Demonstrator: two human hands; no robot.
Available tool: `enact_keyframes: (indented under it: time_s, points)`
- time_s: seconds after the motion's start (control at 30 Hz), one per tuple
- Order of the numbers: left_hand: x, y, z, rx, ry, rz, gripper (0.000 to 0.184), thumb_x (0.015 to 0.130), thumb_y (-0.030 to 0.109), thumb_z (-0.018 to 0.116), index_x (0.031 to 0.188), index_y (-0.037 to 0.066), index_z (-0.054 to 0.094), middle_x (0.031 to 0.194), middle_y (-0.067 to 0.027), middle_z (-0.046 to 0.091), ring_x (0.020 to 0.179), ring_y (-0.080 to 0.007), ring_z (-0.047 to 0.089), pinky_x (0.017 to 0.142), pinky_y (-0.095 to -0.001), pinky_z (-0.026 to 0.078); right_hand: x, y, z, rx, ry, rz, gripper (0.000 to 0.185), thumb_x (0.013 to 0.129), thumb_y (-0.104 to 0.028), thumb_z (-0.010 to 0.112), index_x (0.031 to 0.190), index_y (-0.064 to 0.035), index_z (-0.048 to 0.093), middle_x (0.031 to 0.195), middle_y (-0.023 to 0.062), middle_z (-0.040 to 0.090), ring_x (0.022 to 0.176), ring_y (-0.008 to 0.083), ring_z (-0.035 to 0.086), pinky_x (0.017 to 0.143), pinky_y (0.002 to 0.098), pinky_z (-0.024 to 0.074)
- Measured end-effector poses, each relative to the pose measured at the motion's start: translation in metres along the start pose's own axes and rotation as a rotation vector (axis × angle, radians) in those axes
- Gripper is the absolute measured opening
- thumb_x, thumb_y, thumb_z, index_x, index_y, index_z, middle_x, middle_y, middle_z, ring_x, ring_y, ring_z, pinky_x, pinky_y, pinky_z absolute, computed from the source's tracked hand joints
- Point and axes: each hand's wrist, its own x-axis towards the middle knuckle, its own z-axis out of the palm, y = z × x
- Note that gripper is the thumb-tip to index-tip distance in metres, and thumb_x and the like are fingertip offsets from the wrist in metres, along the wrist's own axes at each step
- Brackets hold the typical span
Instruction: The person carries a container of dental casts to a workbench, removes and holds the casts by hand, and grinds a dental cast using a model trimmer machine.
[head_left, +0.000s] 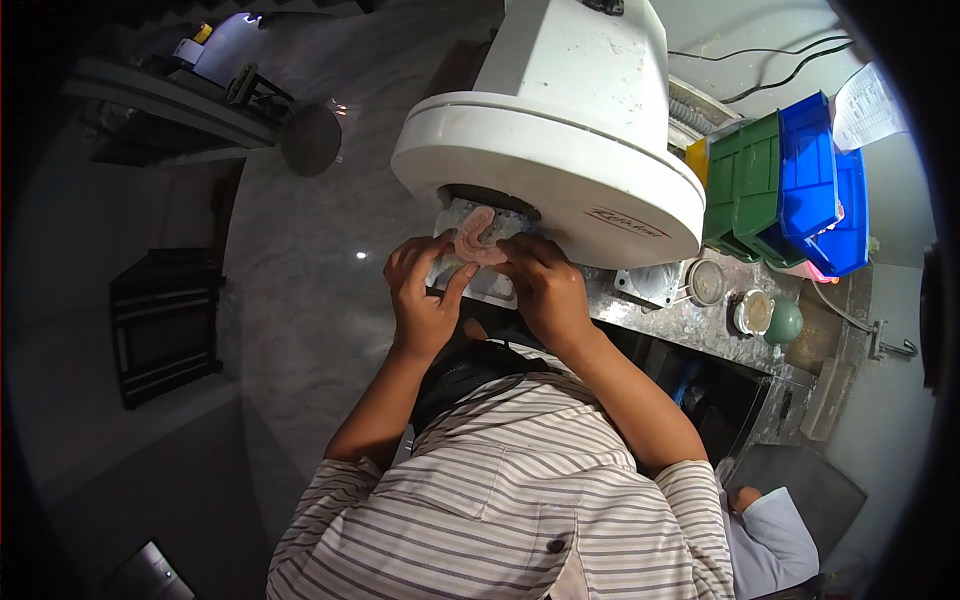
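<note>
A pink, horseshoe-shaped dental piece (474, 243) is held up between both hands, just in front of the dark opening in a large white machine (540, 160). My left hand (422, 290) pinches its left side between thumb and fingers. On the other side, my right hand (545, 287) grips the right end, its fingers bent around the edge. Behind and below the piece lies a grey, speckled metal plate (492, 285). The fingertips partly cover the piece's edges.
Green bins (743, 185) and blue bins (808, 165) stand at the right. On the workbench are a round strainer (706, 283), a small round container (752, 312) and a green ball-like object (784, 321). Another person's sleeve (775, 540) shows at the lower right.
</note>
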Motion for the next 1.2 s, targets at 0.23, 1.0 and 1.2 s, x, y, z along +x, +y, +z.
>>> enact_keyframes:
  time_s: [0.23,1.0,1.2]
  points:
    - [0.009,-0.013,0.012,0.015,0.020,0.024,0.033,0.077,0.018,0.089,0.103,0.007,0.073,0.097,-0.0045,0.069,0.101,-0.0278,0.061,0.095,-0.0427,0.043,0.007,0.004,0.007,-0.029,0.050,-0.008,0.029,0.082,-0.008,0.077,0.111,-0.0049,0.074,0.112,0.0110,0.071,0.099,0.0312,0.071,0.078,0.0423,0.0608]
    - [0.014,-0.013,0.020,-0.060,0.124,0.014,0.032,0.065,0.004,0.093,0.092,0.006,0.077,0.092,-0.0040,0.074,0.095,-0.0262,0.063,0.086,-0.0407,0.050,0.006,0.009,0.017,-0.016,0.082,-0.003,0.034,0.079,0.006,0.070,0.113,-0.0011,0.074,0.114,0.0131,0.071,0.099,0.0326,0.071,0.080,0.0418,0.0608]
    - [0.018,-0.014,0.011,-0.187,0.019,-0.148,0.026,0.073,0.005,0.089,0.096,0.004,0.077,0.098,-0.0068,0.074,0.105,-0.0271,0.062,0.092,-0.0399,0.050,0.009,-0.002,0.013,-0.044,0.098,-0.013,0.025,0.080,-0.007,0.080,0.105,-0.0020,0.076,0.102,0.0104,0.073,0.090,0.0300,0.071,0.072,0.0398,0.0604]
